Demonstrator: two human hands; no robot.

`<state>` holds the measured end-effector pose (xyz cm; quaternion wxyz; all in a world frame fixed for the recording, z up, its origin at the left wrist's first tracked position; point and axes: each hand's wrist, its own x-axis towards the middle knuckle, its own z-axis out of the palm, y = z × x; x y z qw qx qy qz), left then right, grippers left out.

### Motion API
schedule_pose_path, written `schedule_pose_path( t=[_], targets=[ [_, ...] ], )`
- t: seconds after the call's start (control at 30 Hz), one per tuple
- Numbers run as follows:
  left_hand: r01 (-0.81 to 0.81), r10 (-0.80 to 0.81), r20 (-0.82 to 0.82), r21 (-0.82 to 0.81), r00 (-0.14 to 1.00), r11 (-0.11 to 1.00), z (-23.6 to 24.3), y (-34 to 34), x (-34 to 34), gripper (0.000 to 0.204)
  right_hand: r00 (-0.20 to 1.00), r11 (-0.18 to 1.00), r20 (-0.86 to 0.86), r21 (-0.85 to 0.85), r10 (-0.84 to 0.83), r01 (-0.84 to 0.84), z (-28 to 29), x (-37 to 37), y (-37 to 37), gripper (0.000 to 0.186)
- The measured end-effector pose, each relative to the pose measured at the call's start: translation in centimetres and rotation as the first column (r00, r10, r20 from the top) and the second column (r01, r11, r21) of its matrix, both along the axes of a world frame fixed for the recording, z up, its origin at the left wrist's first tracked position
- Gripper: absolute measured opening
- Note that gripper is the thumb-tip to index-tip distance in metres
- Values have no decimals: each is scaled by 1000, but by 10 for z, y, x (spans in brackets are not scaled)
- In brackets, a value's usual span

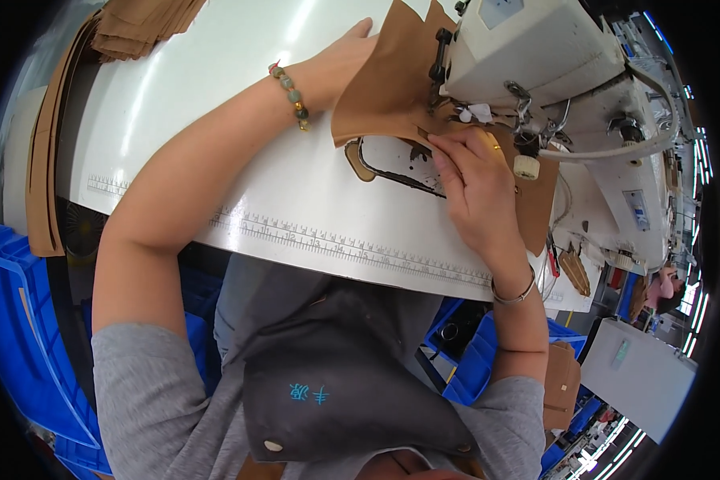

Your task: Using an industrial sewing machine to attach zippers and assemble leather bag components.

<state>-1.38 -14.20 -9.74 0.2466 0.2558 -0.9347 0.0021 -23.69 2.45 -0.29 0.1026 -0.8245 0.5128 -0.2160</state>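
Note:
My left hand point(342, 66), with a beaded bracelet at its wrist, reaches up the white sewing table point(280, 208) to a bent brown leather-like piece point(388, 72), which hides most of its fingers. My right hand point(476, 184) grips the piece's lower edge with thumb and fingers pressed together, close below the needle area of a white industrial sewing machine point(536, 48). Under that edge sits a dark opening plate point(392, 164) in the tabletop. More brown material lies right of my right hand, beneath the machine.
Stacked brown pieces point(140, 24) lie top left; long strips point(48, 192) hang at the table's left. Blue bins point(16, 320) flank me. Red-handled scissors point(554, 264) lie at the right. Beyond a grey box point(632, 376), a person in pink point(666, 292) works.

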Motion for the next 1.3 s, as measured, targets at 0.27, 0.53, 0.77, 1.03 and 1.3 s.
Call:
schedule_pose_path(
  t=[0.27, 0.53, 0.77, 1.03, 1.3],
  targets=[
    [-22, 21, -12, -51, 1000, 998, 20, 16, 6, 26, 999, 999, -50, 44, -19, 21, 5, 3, 6, 26],
    [-279, 266, 88, 186, 960, 942, 49, 16, 34, 33, 979, 987, -187, -122, 84, -108, -9, -2, 16, 59],
    [-104, 108, -192, 31, 975, 994, 75, 99, 36, 34, 956, 992, -266, 19, 125, -125, -15, -13, 24, 89],
    [-70, 68, 17, 112, 998, 991, 68, 130, 7, 43, 943, 988, -317, 139, 103, -62, -9, -31, 24, 100],
    [-65, 74, -77, 104, 994, 992, 62, 124, -2, 42, 952, 982, -289, 181, 98, -46, -9, -38, 17, 100]
  ],
)
